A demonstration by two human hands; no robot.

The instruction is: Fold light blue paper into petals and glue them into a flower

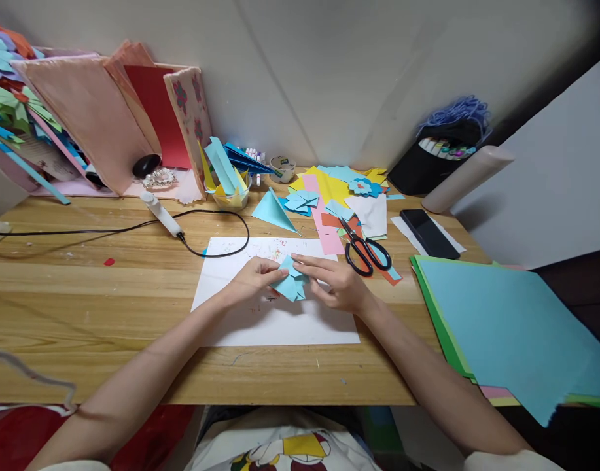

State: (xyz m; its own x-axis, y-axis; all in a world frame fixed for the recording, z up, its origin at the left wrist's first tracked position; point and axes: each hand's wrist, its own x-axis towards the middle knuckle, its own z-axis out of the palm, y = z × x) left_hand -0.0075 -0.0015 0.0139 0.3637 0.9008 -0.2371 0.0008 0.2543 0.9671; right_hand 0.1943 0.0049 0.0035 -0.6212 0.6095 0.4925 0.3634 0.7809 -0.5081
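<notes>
A small folded piece of light blue paper (292, 286) is between my hands, above a white sheet (280, 330) marked with colored specks. My left hand (253, 280) pinches its left side between thumb and fingers. On the other side, my right hand (336, 280) lies with its fingers over the paper's upper right edge, the thumb side partly hidden. Scissors (363, 248) with black handles rest to the right of the white sheet, on paper scraps. Just behind the sheet stands a folded light blue paper cone (275, 210).
A white device (161, 214) with a black cable lies at left. Behind are a bowl of folded papers (231, 196), a tape roll (282, 169) and yellow paper (333, 193). To the right are a phone (430, 233), a black pen holder (430, 160) and stacked colored sheets (506, 314).
</notes>
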